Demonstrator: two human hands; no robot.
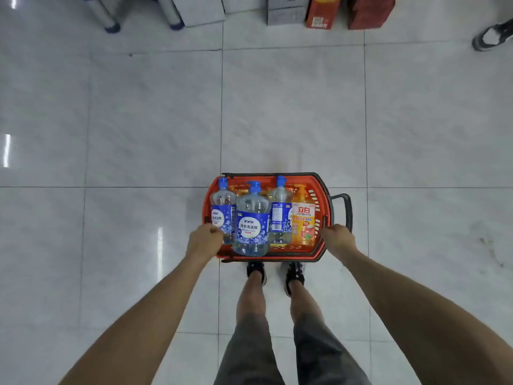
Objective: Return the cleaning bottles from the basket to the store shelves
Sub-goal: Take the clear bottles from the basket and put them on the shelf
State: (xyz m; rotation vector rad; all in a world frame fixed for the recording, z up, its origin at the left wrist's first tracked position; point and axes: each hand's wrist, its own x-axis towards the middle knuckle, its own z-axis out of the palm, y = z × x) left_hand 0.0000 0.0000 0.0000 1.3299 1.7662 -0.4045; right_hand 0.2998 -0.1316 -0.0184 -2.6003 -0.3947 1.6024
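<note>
The person stands over a red basket [319, 190], feet just behind its near rim. The left hand [204, 240] is clenched on the basket's left edge and the right hand [337, 238] is clenched on the right edge, close by the dark handle [347, 209] — a two-sided hold that, in judgement, suits a heavy, liquid-filled load and keeps it level. Between the two grips stand the cleaning bottles, upright and packed close: a large clear bottle with a blue label [252, 220] nearest, two like bottles [222, 209] [281, 207] just beyond it, and an orange pump bottle [304, 218] next to the right-hand grip. Upright packing likely guards the pumps against leaking. Whether the basket rests on the tiled floor [277, 107] or is lifted cannot be told. No bottle has left it. Well beyond the grips lie cartons [323, 12] — no shelves in view
</note>
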